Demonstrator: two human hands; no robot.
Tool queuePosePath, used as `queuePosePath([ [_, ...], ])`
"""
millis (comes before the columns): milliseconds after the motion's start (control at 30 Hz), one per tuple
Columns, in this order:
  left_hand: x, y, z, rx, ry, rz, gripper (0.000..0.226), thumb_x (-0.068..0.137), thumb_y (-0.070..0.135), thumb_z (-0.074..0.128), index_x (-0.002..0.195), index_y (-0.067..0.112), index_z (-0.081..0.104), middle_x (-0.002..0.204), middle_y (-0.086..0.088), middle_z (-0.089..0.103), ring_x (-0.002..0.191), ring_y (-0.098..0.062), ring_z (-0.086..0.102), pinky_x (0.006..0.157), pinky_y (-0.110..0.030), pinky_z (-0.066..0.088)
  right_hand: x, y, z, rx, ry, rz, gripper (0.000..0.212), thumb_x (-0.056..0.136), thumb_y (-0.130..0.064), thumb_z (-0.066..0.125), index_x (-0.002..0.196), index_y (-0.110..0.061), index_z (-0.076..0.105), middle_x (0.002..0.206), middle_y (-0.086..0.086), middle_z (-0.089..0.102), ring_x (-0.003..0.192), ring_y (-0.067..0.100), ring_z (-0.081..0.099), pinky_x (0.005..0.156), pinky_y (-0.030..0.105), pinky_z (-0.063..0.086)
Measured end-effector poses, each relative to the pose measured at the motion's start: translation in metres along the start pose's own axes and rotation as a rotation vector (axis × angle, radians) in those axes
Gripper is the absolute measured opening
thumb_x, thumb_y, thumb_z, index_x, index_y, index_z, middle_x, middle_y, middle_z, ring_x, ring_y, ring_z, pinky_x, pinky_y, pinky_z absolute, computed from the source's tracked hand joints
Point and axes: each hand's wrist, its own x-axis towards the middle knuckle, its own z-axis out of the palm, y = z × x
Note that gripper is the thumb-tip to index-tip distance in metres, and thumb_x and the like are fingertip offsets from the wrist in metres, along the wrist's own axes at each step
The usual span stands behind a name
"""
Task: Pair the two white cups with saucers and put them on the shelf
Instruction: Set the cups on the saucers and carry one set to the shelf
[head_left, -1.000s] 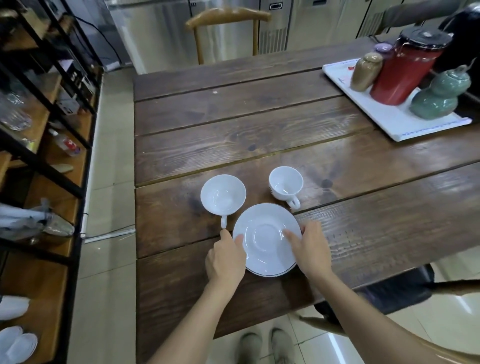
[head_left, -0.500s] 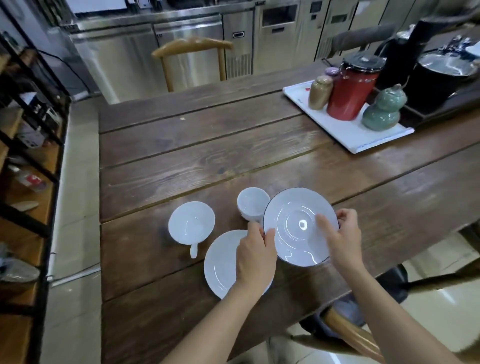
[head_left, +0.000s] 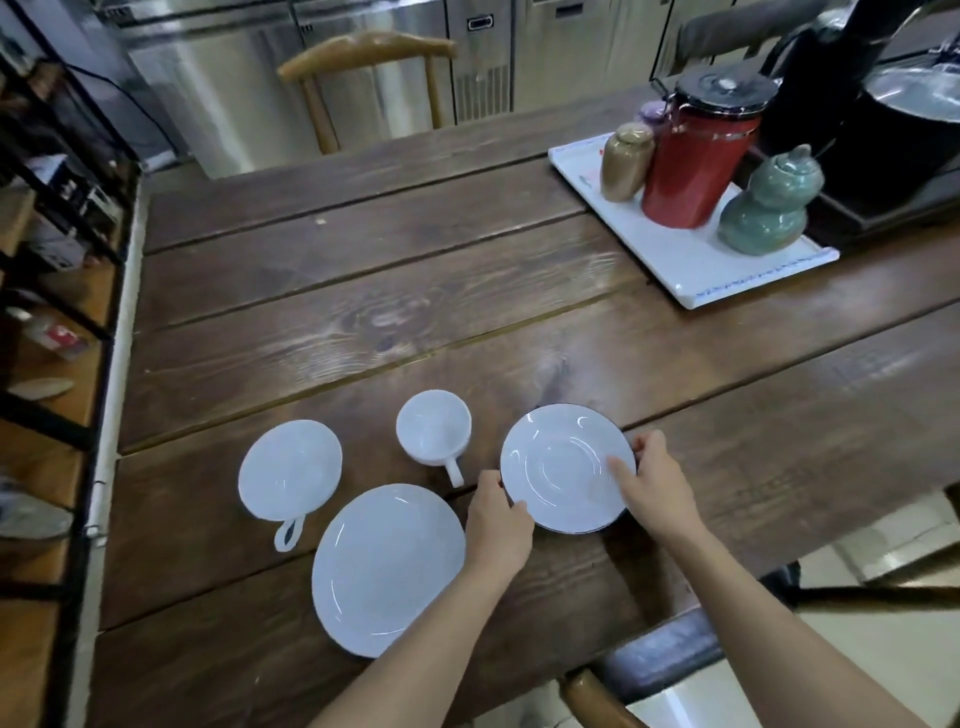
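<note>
Dark wooden planks make up the table (head_left: 363, 291) where the person works, with the shelf (head_left: 57, 322) standing off to their left. Nearest them lies the larger saucer (head_left: 387, 569), flat and bare, just left of the left hand (head_left: 496, 525). Both hands grip the smaller saucer (head_left: 563, 467) by opposite edges, the right hand (head_left: 657, 491) pinching its right rim; it seems to be resting on the wood, though blur makes that hard to judge. Just beyond the left hand sits the small cup (head_left: 434, 426), its handle pointing back toward the person, nearly touching that hand. So this cup lies up and to the left of the held saucer, and the left hand is plainly closer to it. The wide cup (head_left: 290, 470) stands further left, handle toward the near edge, just beside the larger saucer. Neither cup is on a saucer yet.
</note>
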Motion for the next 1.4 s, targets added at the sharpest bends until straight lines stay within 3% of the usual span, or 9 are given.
queuePosePath([
  [233,0.0,0.006,0.001,0.228,0.095,0.003,0.028,0.093,0.021,0.049,0.12,0.012,0.051,0.124,-0.006,0.052,0.105,-0.024,0.057,0.09,-0.034,0.049,0.01,0.001,-0.009,-0.298,0.017,-0.016,0.032,0.088,-0.042,0.051,0.102,-0.013,0.05,0.088,-0.002,0.06,0.09,0.029,0.06,0.07,0.032,0.036],
  [467,-0.021,0.037,-0.041,0.284,0.496,0.327,0.023,0.096,0.027,0.046,0.089,0.013,0.063,0.075,0.001,0.062,0.072,-0.02,0.062,0.066,-0.035,0.055,0.018,-0.048,-0.014,-0.186,0.185,-0.295,0.031,0.093,-0.033,0.05,0.104,-0.005,0.055,0.101,0.004,0.06,0.094,0.027,0.058,0.07,0.032,0.036],
  [533,-0.016,0.04,-0.055,0.196,0.618,0.343,0.018,0.094,0.024,0.049,0.098,0.013,0.063,0.088,0.002,0.061,0.084,-0.019,0.061,0.068,-0.031,0.052,0.018,-0.067,-0.004,-0.147,0.121,-0.36,0.029,0.093,-0.03,0.05,0.105,-0.004,0.056,0.102,0.006,0.061,0.092,0.026,0.057,0.071,0.032,0.037],
  [600,0.0,0.034,-0.069,0.162,0.662,0.261,0.032,0.093,0.025,0.053,0.122,0.014,0.054,0.122,-0.004,0.056,0.113,-0.021,0.053,0.088,-0.03,0.047,0.015,-0.083,0.012,-0.063,0.021,-0.388,0.031,0.093,-0.03,0.051,0.111,-0.005,0.055,0.109,0.007,0.061,0.092,0.022,0.055,0.075,0.031,0.039],
  [667,0.014,0.026,-0.081,0.129,0.559,0.127,0.055,0.093,0.026,0.053,0.143,0.015,0.033,0.15,-0.008,0.035,0.137,-0.025,0.034,0.109,-0.039,0.035,0.011,-0.098,0.029,0.037,-0.099,-0.388,0.044,0.092,-0.033,0.053,0.128,-0.008,0.05,0.129,0.008,0.057,0.108,0.021,0.055,0.091,0.033,0.043],
  [767,0.024,0.02,-0.092,-0.129,0.301,-0.043,0.069,0.096,0.023,0.048,0.152,0.02,0.008,0.161,-0.004,0.013,0.146,-0.027,0.018,0.115,-0.045,0.024,0.002,-0.119,0.05,0.145,-0.325,-0.285,0.065,0.092,-0.038,0.052,0.147,-0.01,0.03,0.152,0.006,0.036,0.138,0.023,0.037,0.112,0.04,0.032],
  [933,0.038,0.003,-0.1,-0.54,0.049,-0.129,0.057,0.095,0.004,0.043,0.147,0.024,0.031,0.151,-0.008,0.037,0.131,-0.031,0.044,0.101,-0.044,0.047,0.0,-0.136,0.072,0.474,-0.604,0.021,0.042,0.091,-0.041,0.053,0.126,-0.017,0.051,0.128,0.005,0.059,0.116,0.025,0.057,0.102,0.049,0.045],
  [1067,0.037,0.007,-0.103,-0.587,0.068,-0.096,0.044,0.093,-0.003,0.04,0.128,0.018,0.054,0.128,-0.011,0.056,0.114,-0.032,0.056,0.087,-0.044,0.055,0.002,-0.141,0.075,0.543,-0.567,0.093,0.041,0.089,-0.038,0.056,0.123,-0.015,0.053,0.122,0.01,0.062,0.11,0.029,0.061,0.092,0.05,0.053],
  [1400,0.011,0.063,-0.09,-0.565,-0.034,0.021,0.03,0.09,-0.006,0.042,0.106,0.018,0.05,0.11,-0.005,0.058,0.106,-0.03,0.059,0.062,-0.033,0.06,-0.013,-0.127,0.027,0.479,-0.087,-0.154,0.03,0.088,-0.03,0.055,0.112,-0.014,0.057,0.109,0.007,0.06,0.098,0.025,0.062,0.07,0.046,0.06],
])
